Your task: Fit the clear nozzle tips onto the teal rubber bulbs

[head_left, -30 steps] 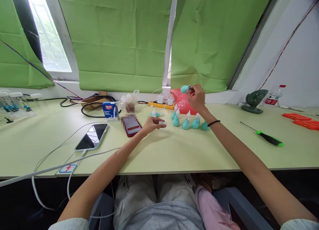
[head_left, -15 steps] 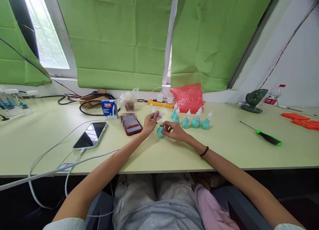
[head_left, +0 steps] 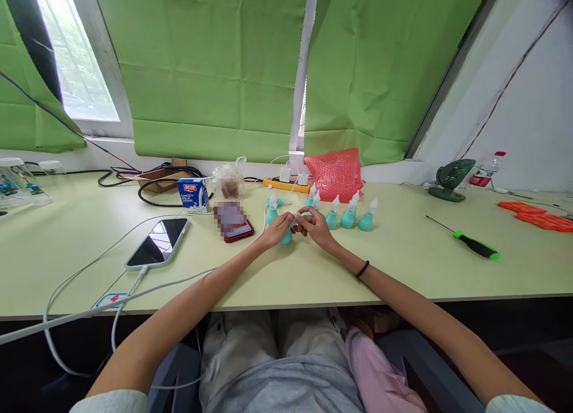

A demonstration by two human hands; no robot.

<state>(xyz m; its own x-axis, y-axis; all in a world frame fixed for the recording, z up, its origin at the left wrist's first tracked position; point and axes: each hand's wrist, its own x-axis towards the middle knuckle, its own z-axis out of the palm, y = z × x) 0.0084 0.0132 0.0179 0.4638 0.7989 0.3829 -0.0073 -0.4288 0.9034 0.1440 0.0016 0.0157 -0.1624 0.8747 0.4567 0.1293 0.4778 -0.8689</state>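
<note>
My left hand and my right hand meet near the middle of the table, fingertips pinched on a small clear piece. Its exact shape is too small to make out. Right below them a teal rubber bulb stands on the table, partly covered by my fingers. Just behind my left hand is another teal bulb with a pointed whitish tip. Beyond my right hand several similar tipped bulbs stand upright in a loose group.
A red bubble-wrap pouch and a yellow power strip lie at the back. Leftward are a red-cased phone, a charging phone and a milk carton. A screwdriver and small fan are rightward.
My right hand has let go of the teal bulb and risen to the clear piece. My left hand has come lower and closer, so both hands now pinch that piece.
</note>
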